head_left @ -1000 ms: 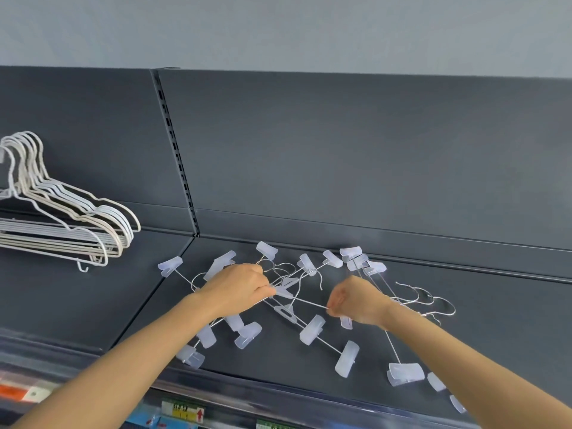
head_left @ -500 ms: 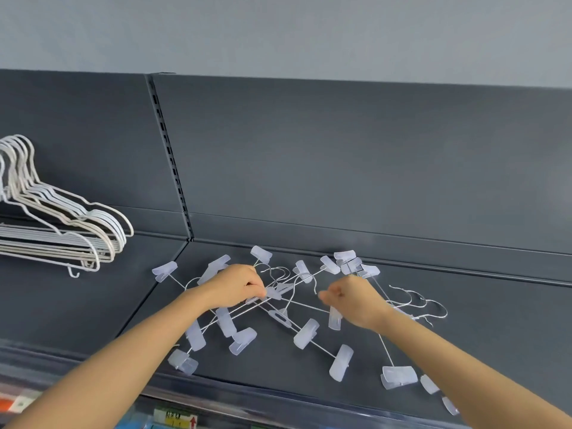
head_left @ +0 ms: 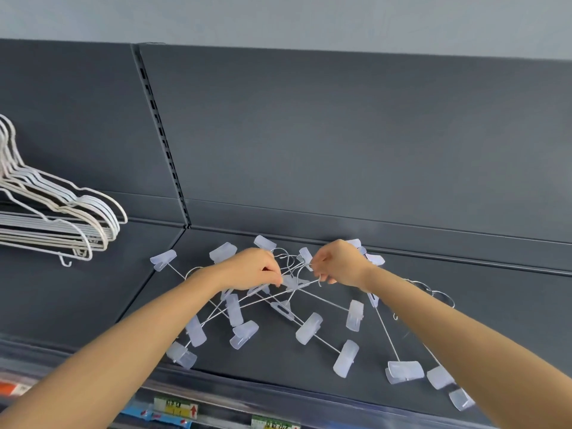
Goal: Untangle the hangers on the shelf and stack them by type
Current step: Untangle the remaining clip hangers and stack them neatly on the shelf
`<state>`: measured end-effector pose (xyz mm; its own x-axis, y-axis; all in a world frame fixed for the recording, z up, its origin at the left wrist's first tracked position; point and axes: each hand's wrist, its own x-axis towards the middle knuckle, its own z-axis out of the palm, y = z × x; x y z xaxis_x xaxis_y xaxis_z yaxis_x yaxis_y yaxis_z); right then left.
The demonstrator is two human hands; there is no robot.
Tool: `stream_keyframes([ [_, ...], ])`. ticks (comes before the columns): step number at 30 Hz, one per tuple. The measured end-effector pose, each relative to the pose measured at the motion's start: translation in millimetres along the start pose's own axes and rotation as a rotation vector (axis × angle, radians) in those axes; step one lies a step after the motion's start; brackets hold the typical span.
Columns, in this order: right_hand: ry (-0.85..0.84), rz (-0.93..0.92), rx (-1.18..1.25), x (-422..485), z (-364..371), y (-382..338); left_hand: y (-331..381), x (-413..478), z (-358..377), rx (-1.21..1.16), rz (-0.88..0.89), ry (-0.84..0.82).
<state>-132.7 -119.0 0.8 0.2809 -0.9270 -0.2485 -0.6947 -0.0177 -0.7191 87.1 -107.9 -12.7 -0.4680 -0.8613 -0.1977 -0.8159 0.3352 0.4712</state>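
Observation:
A tangle of metal clip hangers (head_left: 306, 328) with translucent plastic clips lies on the dark grey shelf (head_left: 464, 305). My left hand (head_left: 250, 269) pinches a wire near the middle of the tangle, its fingers curled. My right hand (head_left: 339, 263) pinches another wire close beside it, near the hooks. More clip hangers (head_left: 404, 371) trail out to the right under my right forearm. A neat stack of white wire hangers (head_left: 58, 224) lies on the shelf at the far left.
The shelf's upright back panel (head_left: 340, 144) with a slotted rail (head_left: 162, 140) stands right behind the tangle. Price labels (head_left: 176, 408) run along the shelf's front edge below my arms. Bare shelf surface lies between the white stack and the tangle.
Both hands have moved toward the back of the shelf and closer together over the hooks. The right hand shifted from the wire bars to the hook cluster.

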Motion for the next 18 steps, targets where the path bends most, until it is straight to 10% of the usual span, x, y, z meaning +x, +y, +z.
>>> stream_keyframes([
  [18, -0.09, -0.206, -0.549, 5, 7, 32, -8, -9, 4, 0.002, 0.012, 0.001],
])
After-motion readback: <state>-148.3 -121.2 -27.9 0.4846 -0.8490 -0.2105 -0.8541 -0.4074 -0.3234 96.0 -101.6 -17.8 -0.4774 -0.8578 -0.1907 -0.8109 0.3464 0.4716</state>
